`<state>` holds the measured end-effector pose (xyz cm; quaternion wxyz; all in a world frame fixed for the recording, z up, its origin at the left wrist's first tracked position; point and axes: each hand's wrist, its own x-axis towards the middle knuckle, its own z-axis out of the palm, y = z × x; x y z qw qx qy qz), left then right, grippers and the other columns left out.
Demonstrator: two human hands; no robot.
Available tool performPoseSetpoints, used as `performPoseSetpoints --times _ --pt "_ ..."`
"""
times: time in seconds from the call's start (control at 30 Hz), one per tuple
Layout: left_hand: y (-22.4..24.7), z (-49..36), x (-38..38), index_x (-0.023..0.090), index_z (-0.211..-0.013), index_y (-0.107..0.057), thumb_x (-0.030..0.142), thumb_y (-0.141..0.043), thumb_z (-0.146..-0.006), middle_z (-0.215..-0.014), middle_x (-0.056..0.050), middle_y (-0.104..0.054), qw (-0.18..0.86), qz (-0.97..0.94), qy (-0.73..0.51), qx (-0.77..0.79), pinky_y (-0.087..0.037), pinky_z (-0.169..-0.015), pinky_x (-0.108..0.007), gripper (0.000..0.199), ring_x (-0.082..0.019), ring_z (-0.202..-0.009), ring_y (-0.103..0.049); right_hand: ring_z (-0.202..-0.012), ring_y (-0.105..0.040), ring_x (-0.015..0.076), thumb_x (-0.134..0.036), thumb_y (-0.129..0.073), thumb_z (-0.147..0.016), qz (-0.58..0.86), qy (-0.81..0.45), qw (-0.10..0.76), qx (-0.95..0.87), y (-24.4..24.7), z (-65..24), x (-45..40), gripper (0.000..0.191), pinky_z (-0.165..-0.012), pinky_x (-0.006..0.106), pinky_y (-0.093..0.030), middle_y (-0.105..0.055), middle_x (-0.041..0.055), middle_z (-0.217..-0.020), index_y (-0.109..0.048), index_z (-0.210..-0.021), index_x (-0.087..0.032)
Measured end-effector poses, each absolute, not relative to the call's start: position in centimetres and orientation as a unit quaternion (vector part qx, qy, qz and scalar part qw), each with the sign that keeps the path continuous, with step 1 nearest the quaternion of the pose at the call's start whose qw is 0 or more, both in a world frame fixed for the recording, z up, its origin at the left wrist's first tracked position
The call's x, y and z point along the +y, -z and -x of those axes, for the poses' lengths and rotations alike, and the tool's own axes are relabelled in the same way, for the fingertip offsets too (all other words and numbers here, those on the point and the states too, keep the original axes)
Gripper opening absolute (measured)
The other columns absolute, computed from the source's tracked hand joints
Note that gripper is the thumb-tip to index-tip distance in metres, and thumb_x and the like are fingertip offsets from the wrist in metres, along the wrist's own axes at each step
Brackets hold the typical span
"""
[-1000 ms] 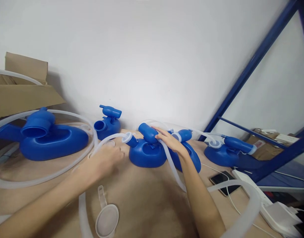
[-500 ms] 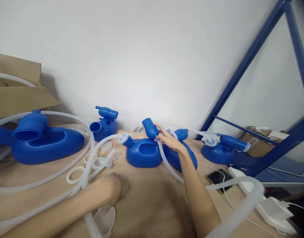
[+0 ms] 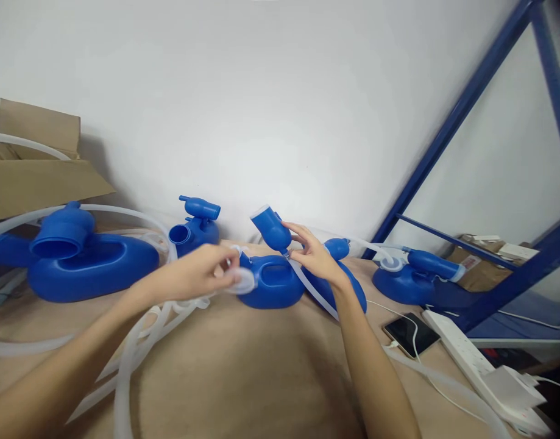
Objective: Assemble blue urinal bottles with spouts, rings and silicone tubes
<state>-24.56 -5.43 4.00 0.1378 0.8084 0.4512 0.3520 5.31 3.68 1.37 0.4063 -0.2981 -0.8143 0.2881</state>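
My left hand (image 3: pixel 209 271) pinches a translucent round cap (image 3: pixel 243 281) between thumb and fingers, in front of a blue urinal bottle (image 3: pixel 273 283) with a moulded handle. My right hand (image 3: pixel 314 253) is closed on a blue bulb-shaped urinal funnel (image 3: pixel 273 228), tilted up to the left above that bottle. The funnel's upper end shows a pale edge. A translucent hose (image 3: pixel 318 296) runs from its narrow end down to the right. Behind my right wrist stands another blue bottle (image 3: pixel 353 286). My left hand partly hides the front bottle's neck.
More blue bottles stand at left (image 3: pixel 97 277), back left (image 3: pixel 195 235) and right (image 3: pixel 401 283). Translucent hoses (image 3: pixel 124 378) and white rings cross the left side. A phone (image 3: pixel 410 334), cables and a power strip (image 3: pixel 462 347) lie right, by a blue metal frame (image 3: pixel 448 134). A cardboard box (image 3: pixel 46 180) stands left.
My left hand has risen from the front of the table toward the bottle, bringing the translucent cap with it. My right hand keeps the funnel, now tilted further left with a pale edge showing.
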Motion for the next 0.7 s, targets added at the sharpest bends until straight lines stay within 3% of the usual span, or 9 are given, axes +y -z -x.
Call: performPoseSetpoints --times 0.13,0.2,0.27,0.37,0.5,0.6,0.7 --pt "-5.4 25.8 -4.9 0.024 -0.080 -0.043 0.046 -0.063 -0.093 -0.101 -0.003 -0.071 0.181 -0.684 -0.563 0.427 -0.057 -0.078 -0.035 0.032 -0.024 -0.097 -0.069 -0.139 -0.057 0.0317 -0.029 -0.067 -0.095 0.217 -0.367 0.400 -0.812 -2.6 -4.9 1.6 0.062 -0.096 0.043 -0.062 -0.045 0.0067 -0.164 -0.050 -0.154 -0.038" --pt "-5.4 25.7 -5.2 0.025 -0.088 -0.040 0.044 -0.065 -0.094 -0.126 -0.005 -0.068 0.222 -0.615 -0.654 0.380 -0.058 -0.091 -0.042 0.032 -0.026 -0.114 -0.067 -0.141 -0.056 0.0315 -0.033 -0.066 -0.098 0.182 -0.387 0.380 -0.820 -2.9 -3.9 0.5 0.061 -0.106 0.048 -0.057 -0.047 0.0069 -0.164 -0.048 -0.156 -0.036" --pt "-5.3 25.3 -5.7 0.028 -0.101 -0.040 0.040 -0.066 -0.094 -0.137 -0.006 -0.065 0.279 -0.607 -0.669 0.325 -0.057 -0.097 -0.046 0.030 -0.026 -0.118 -0.067 -0.148 -0.049 0.0301 -0.031 -0.063 -0.099 0.155 -0.371 0.356 -0.843 -3.1 -2.6 -0.5 0.057 -0.119 0.051 -0.046 -0.048 0.0046 -0.163 -0.051 -0.155 -0.036" --pt "-5.0 24.2 -6.7 0.027 -0.118 -0.046 0.037 -0.066 -0.092 -0.125 -0.008 -0.072 0.331 -0.652 -0.623 0.279 -0.057 -0.097 -0.045 0.033 -0.028 -0.115 -0.069 -0.154 -0.040 0.0266 -0.024 -0.054 -0.100 0.156 -0.321 0.350 -0.866 -3.0 -0.1 -1.5 0.051 -0.128 0.050 -0.031 -0.046 -0.0007 -0.164 -0.058 -0.149 -0.038" --pt "-3.9 22.3 -8.0 0.023 -0.111 -0.061 0.038 -0.063 -0.094 -0.103 -0.006 -0.073 0.262 -0.652 -0.661 0.263 -0.058 -0.086 -0.040 0.023 -0.024 -0.091 -0.072 -0.132 -0.061 0.0255 -0.027 -0.043 -0.101 0.252 -0.326 0.471 -0.780 -1.6 3.3 -2.5 0.043 -0.116 0.047 -0.047 -0.059 0.0042 -0.149 -0.069 -0.134 -0.032" --pt "-3.3 21.4 -8.8 0.022 -0.107 -0.062 0.043 -0.062 -0.094 -0.101 -0.006 -0.071 0.184 -0.643 -0.701 0.246 -0.058 -0.080 -0.039 0.024 -0.022 -0.081 -0.070 -0.111 -0.067 0.0258 -0.041 -0.039 -0.104 0.307 -0.351 0.555 -0.689 -0.3 4.9 -3.5 0.044 -0.103 0.046 -0.054 -0.065 0.0080 -0.132 -0.060 -0.140 -0.028" --pt "-3.6 21.7 -9.2 0.024 -0.110 -0.062 0.047 -0.065 -0.092 -0.095 -0.004 -0.071 0.180 -0.654 -0.695 0.239 -0.057 -0.075 -0.038 0.030 -0.022 -0.079 -0.069 -0.112 -0.065 0.0305 -0.068 -0.046 -0.096 0.254 -0.324 0.547 -0.729 -0.2 5.3 -4.8 0.069 -0.102 0.050 -0.053 -0.059 0.0115 -0.141 -0.043 -0.153 -0.029"
